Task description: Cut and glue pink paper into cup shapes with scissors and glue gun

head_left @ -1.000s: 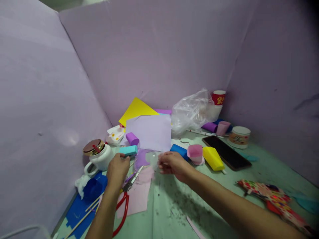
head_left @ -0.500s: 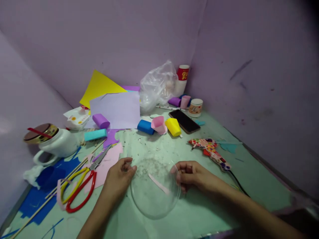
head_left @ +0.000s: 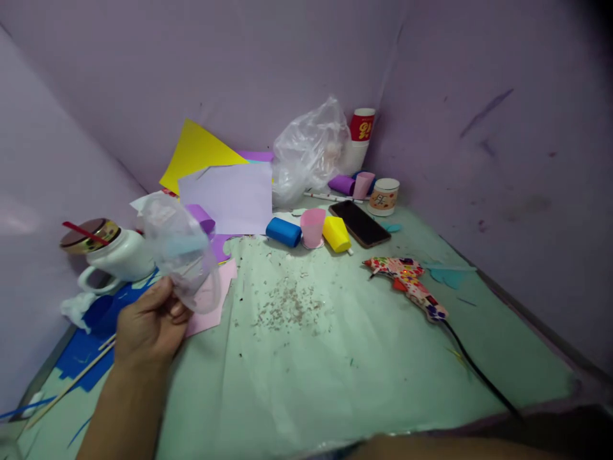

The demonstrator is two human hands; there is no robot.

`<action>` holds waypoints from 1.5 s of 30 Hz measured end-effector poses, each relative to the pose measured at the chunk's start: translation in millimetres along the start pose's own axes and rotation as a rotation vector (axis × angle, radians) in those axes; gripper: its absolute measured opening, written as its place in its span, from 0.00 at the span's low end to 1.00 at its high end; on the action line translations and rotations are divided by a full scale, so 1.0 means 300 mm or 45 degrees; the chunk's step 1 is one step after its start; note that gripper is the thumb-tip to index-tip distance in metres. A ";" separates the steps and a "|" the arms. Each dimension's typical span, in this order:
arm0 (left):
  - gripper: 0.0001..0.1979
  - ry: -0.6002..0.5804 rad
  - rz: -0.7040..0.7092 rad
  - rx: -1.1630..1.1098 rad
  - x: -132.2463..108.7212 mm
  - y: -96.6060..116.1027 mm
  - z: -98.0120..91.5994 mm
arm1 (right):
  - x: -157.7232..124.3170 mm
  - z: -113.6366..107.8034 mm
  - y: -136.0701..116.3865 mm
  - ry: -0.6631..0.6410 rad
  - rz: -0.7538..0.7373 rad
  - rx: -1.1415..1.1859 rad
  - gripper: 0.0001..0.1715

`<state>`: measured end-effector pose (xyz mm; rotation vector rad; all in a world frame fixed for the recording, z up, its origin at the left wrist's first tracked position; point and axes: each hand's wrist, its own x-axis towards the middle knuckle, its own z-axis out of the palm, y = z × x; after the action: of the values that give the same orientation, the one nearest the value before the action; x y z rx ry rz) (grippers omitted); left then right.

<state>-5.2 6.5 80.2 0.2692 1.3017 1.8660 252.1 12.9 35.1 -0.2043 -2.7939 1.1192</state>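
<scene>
My left hand point(head_left: 151, 319) is closed on the edge of a clear plastic lid point(head_left: 179, 255), holding it tilted up above the left of the table. Through the lid show a purple foam cup-like piece point(head_left: 201, 218) and a pale blue shape. Below the lid lies a pink foam sheet point(head_left: 205, 300). Of my right arm only a blurred strip point(head_left: 421, 448) appears at the bottom edge; the hand itself is out of frame. The scissors are hidden behind my left hand and the lid.
Small crumbs point(head_left: 290, 306) are scattered mid-table. Blue point(head_left: 283, 232), pink point(head_left: 313, 227) and yellow point(head_left: 337, 234) foam pieces stand behind, near a phone point(head_left: 360, 223). A flowered glue gun point(head_left: 407, 284) with a cord lies right. A white mug point(head_left: 122, 255) stands left.
The clear lid has gone from the middle of the table up to the left in my left hand. My right hand has let go and left the view, uncovering the crumbs.
</scene>
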 end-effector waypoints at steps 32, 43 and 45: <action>0.15 -1.191 1.602 1.801 -0.210 -0.229 0.060 | -0.165 -0.234 0.286 0.900 1.111 0.589 0.08; 0.21 -1.382 1.322 2.217 -0.226 -0.294 0.072 | -0.170 -0.228 0.269 0.910 1.034 0.214 0.11; 0.17 -1.336 1.432 2.036 -0.217 -0.284 0.065 | -0.178 -0.232 0.273 0.918 0.983 0.278 0.11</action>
<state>90.3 -16.7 33.3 2.7158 1.5298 0.4356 322.5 109.6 24.7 -1.4174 -1.9370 1.1302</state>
